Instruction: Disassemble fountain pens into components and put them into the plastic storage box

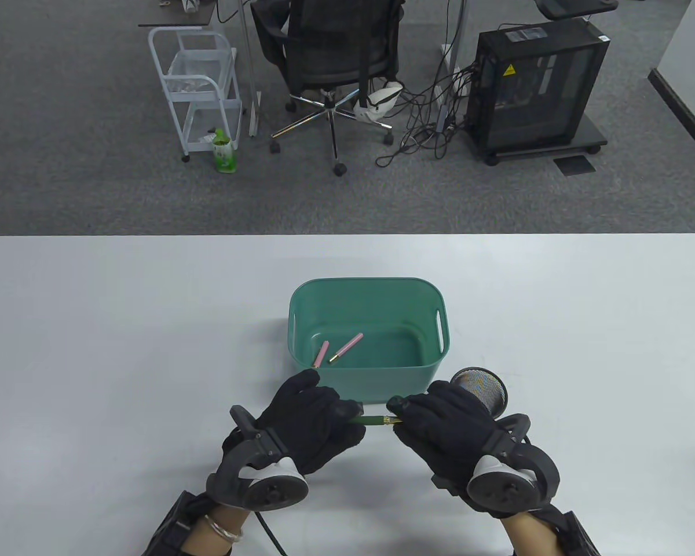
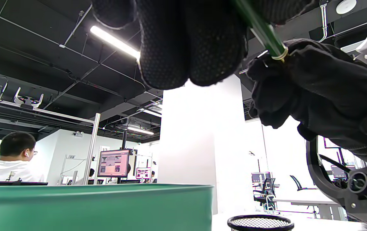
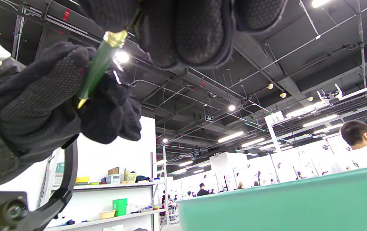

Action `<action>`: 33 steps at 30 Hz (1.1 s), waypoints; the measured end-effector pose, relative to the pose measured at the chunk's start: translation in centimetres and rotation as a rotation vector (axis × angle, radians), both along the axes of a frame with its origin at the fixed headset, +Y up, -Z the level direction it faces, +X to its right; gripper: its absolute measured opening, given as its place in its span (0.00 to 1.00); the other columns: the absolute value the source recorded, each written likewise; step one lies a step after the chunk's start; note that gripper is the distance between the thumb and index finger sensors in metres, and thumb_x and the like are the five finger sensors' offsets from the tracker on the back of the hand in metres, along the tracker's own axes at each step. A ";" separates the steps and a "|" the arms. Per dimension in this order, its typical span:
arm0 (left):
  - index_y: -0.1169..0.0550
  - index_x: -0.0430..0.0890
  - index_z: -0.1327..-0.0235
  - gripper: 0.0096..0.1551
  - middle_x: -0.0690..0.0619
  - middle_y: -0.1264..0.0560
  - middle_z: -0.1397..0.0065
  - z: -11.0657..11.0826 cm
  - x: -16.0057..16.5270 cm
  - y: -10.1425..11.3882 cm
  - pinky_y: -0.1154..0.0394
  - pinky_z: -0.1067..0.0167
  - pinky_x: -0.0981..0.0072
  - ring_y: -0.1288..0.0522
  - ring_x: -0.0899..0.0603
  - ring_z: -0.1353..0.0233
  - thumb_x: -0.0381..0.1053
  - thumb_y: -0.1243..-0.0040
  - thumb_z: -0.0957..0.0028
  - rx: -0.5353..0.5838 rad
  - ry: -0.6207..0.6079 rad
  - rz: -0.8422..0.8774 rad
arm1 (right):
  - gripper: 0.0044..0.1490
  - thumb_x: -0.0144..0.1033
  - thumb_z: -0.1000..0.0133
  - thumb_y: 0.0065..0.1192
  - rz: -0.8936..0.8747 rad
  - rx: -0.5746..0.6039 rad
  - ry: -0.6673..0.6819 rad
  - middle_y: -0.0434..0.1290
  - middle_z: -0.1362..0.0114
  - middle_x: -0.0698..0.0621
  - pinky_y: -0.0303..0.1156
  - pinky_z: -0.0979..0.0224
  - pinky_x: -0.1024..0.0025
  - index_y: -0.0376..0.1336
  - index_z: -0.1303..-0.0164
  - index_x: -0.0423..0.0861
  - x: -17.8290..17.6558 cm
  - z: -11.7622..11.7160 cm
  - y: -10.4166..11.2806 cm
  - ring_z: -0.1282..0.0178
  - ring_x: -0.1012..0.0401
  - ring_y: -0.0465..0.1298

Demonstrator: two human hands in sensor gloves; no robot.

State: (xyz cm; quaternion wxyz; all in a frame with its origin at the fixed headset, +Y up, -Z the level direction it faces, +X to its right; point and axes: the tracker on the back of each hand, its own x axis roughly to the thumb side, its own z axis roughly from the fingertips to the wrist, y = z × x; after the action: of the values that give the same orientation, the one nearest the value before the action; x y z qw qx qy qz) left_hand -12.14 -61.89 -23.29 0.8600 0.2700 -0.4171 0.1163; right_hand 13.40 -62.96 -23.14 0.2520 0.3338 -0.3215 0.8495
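A green fountain pen (image 1: 373, 420) with a gold ring is held level just in front of the green plastic box (image 1: 368, 286). My left hand (image 1: 318, 418) grips its left end and my right hand (image 1: 440, 418) pinches its right end by the gold ring. The left wrist view shows the green fountain pen (image 2: 262, 30) running from my left fingers into my right hand (image 2: 314, 89). In the right wrist view the green fountain pen (image 3: 98, 65) runs into my left hand (image 3: 42, 106). Two pink pen parts (image 1: 346, 347) lie inside the box.
A black mesh pen cup (image 1: 479, 391) stands right of the box, just behind my right hand. The white table (image 1: 121, 347) spreads to both sides. Beyond the table are an office chair (image 1: 336, 63), a white cart (image 1: 200, 87) and a computer tower (image 1: 536, 87).
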 end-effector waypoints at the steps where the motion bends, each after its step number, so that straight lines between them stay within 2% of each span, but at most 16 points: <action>1: 0.17 0.44 0.43 0.28 0.56 0.14 0.52 0.0 0.0 0.0 0.35 0.23 0.42 0.16 0.45 0.41 0.61 0.57 0.30 0.000 0.001 0.001 | 0.26 0.50 0.41 0.58 0.001 0.000 0.000 0.78 0.40 0.54 0.67 0.24 0.58 0.70 0.37 0.52 0.0 0.0 0.0 0.45 0.64 0.79; 4: 0.17 0.44 0.42 0.29 0.56 0.14 0.52 -0.1 0.0 0.0 0.35 0.23 0.42 0.16 0.45 0.40 0.62 0.58 0.30 -0.002 0.003 0.005 | 0.26 0.50 0.41 0.58 0.002 0.001 0.000 0.78 0.40 0.54 0.67 0.24 0.58 0.70 0.37 0.52 0.0 0.0 0.0 0.45 0.64 0.79; 8: 0.20 0.45 0.32 0.32 0.54 0.16 0.42 -0.1 -0.1 0.0 0.38 0.21 0.40 0.20 0.43 0.32 0.64 0.58 0.30 -0.007 0.000 0.008 | 0.26 0.50 0.41 0.58 -0.002 0.000 -0.002 0.78 0.40 0.54 0.67 0.24 0.58 0.70 0.37 0.52 0.0 0.0 0.0 0.45 0.64 0.79; 13: 0.26 0.45 0.24 0.38 0.54 0.19 0.36 -0.1 -0.2 0.0 0.40 0.19 0.39 0.23 0.42 0.27 0.69 0.47 0.37 -0.006 0.004 0.000 | 0.26 0.50 0.41 0.57 -0.005 -0.002 -0.004 0.78 0.40 0.54 0.67 0.24 0.58 0.70 0.37 0.52 0.1 -0.1 0.0 0.45 0.64 0.79; 17: 0.27 0.45 0.29 0.31 0.57 0.20 0.38 0.0 0.0 0.0 0.40 0.19 0.41 0.22 0.45 0.29 0.64 0.41 0.36 0.004 0.012 -0.014 | 0.26 0.50 0.41 0.57 -0.005 -0.001 -0.005 0.78 0.40 0.53 0.67 0.24 0.58 0.70 0.37 0.52 0.1 -0.1 0.0 0.45 0.64 0.79; 20: 0.24 0.46 0.34 0.26 0.58 0.19 0.42 0.1 0.1 0.0 0.39 0.19 0.41 0.21 0.46 0.31 0.61 0.41 0.34 0.018 0.000 -0.007 | 0.26 0.50 0.41 0.57 -0.004 -0.002 -0.004 0.78 0.40 0.54 0.67 0.24 0.58 0.70 0.37 0.52 0.1 -0.1 0.0 0.45 0.64 0.79; 33: 0.19 0.44 0.39 0.27 0.57 0.15 0.50 0.0 0.0 -0.1 0.36 0.21 0.42 0.17 0.46 0.38 0.62 0.51 0.31 0.000 -0.001 -0.006 | 0.26 0.50 0.41 0.58 -0.001 -0.001 -0.005 0.78 0.40 0.54 0.67 0.24 0.58 0.70 0.37 0.53 0.1 -0.1 -0.1 0.45 0.64 0.79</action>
State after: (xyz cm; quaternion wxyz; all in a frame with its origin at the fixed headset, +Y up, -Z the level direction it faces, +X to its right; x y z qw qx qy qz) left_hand -12.10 -61.99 -23.31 0.8601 0.2687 -0.4185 0.1137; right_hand 13.50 -63.02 -23.20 0.2516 0.3317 -0.3220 0.8503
